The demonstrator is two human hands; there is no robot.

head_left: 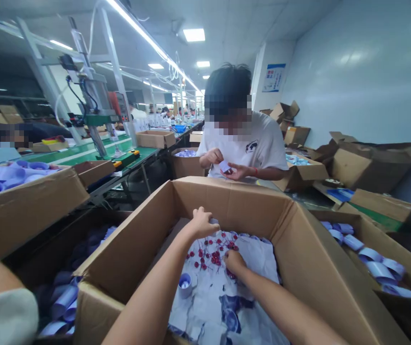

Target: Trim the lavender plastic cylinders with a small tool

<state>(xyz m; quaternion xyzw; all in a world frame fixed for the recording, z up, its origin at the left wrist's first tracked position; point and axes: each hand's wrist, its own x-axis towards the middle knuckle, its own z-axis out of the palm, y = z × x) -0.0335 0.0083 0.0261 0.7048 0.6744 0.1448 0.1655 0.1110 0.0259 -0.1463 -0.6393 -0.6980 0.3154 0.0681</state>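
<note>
Here, right hand (pixel 236 263) at red pieces (pixel 203 254), blurred lettering (pixel 274 73) on wall sign (pixel 273 82).

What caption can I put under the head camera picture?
A right hand reaches among small red pieces in a cardboard box, with a left hand nearby.

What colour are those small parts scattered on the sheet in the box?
The small parts are red, seen in the head view.
</note>
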